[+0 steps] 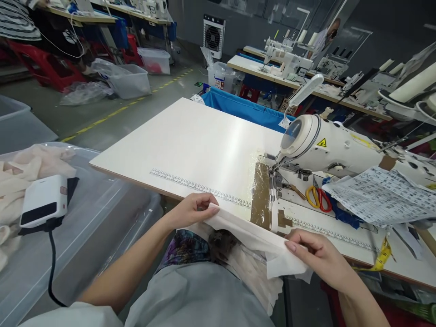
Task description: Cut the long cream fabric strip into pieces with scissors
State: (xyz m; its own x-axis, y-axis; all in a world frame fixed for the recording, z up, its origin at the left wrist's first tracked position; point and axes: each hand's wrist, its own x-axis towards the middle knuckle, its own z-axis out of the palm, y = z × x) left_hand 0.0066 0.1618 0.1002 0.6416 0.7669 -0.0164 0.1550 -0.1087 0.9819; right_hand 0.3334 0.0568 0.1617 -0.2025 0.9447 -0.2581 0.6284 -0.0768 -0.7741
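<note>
A strip of pale, thin fabric (252, 236) is stretched between my two hands at the front edge of the sewing table (204, 136). My left hand (195, 210) pinches its left end between thumb and fingers. At the other end my right hand (309, 249) grips the fabric's edge, lower and further right. Part of the cloth hangs down over my lap in loose folds. Just beyond it stands a white sewing machine (316, 141), its needle area beside a brown taped patch (261, 195) on the tabletop.
Scissors with yellow and red handles (318, 199), written paper sheets (381, 193) and a yellow measuring tape (383, 254) lie at the right. At the left, a plastic bin (102, 227) stands near a white device (46, 200) and pale cloth (37, 163). A blue cloth trough (245, 106) hangs behind the table.
</note>
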